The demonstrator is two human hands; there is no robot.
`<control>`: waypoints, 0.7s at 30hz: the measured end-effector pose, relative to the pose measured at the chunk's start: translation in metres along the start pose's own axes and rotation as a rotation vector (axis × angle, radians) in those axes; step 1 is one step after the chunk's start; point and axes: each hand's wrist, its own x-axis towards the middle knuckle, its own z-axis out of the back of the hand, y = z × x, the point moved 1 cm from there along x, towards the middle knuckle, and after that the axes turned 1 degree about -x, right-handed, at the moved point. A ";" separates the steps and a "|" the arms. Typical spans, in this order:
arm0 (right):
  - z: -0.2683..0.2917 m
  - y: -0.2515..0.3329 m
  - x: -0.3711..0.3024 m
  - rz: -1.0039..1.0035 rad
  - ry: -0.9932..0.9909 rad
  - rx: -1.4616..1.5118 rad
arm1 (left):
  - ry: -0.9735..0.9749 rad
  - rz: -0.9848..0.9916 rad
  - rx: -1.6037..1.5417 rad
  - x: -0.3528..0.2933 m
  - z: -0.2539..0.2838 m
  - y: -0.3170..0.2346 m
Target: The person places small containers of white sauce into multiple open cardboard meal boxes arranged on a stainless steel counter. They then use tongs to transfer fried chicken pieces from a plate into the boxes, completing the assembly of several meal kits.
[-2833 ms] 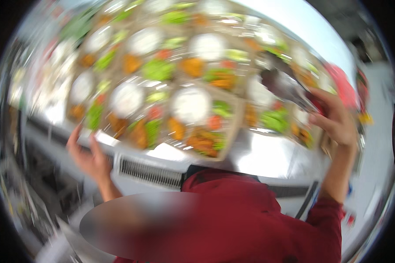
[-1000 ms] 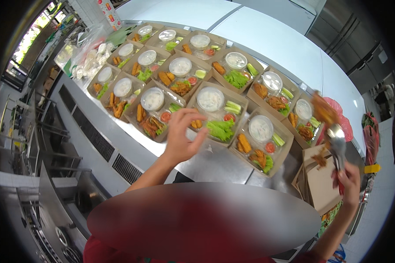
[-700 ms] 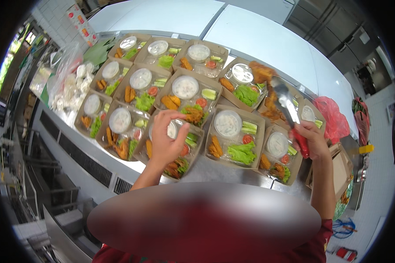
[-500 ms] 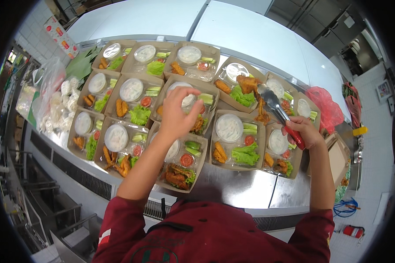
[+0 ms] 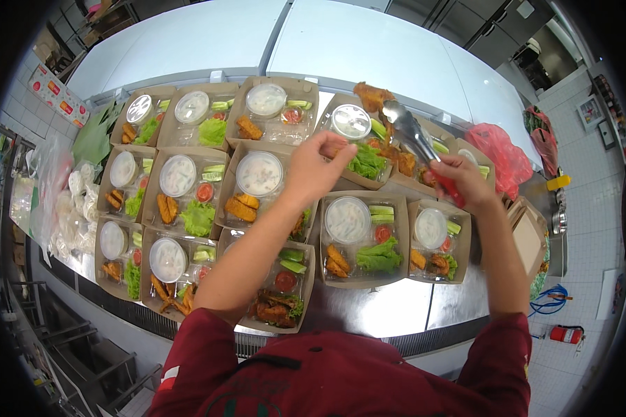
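My right hand (image 5: 462, 182) is closed round the red handle of metal tongs (image 5: 412, 135). A piece of fried chicken (image 5: 373, 97) hangs at the tongs' tips, above the back row of boxes. My left hand (image 5: 318, 167) reaches over the left side of a cardboard box (image 5: 377, 184), its thumb and fingers apart beside green lettuce (image 5: 368, 161); whether they touch the lettuce I cannot tell. That box also holds a lidded tub (image 5: 350, 121) and cucumber sticks. My left forearm partly hides a box (image 5: 275, 330) with chicken, cucumber and a red sauce cup.
Several similar boxes (image 5: 181, 149) stand in rows on the steel counter (image 5: 368, 309). To the right lie a pink plastic bag (image 5: 499, 158) and stacked cardboard boxes (image 5: 525, 243). White bundles (image 5: 76, 212) and a green leaf (image 5: 99, 135) lie at the left. A white surface (image 5: 396, 59) runs behind.
My left hand has moved right, from over a middle box to beside the lettuce in the back box. The tongs and chicken have shifted slightly left and away from me. The view has turned slightly.
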 end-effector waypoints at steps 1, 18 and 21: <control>-0.015 -0.010 0.000 0.027 -0.033 0.008 | 0.027 0.036 -0.090 0.001 -0.009 -0.001; -0.002 -0.076 -0.034 -0.147 0.031 -0.207 | 0.482 0.123 0.526 0.081 0.000 0.002; 0.018 -0.067 -0.048 -0.202 0.040 -0.286 | 0.532 0.036 0.766 0.103 0.007 0.019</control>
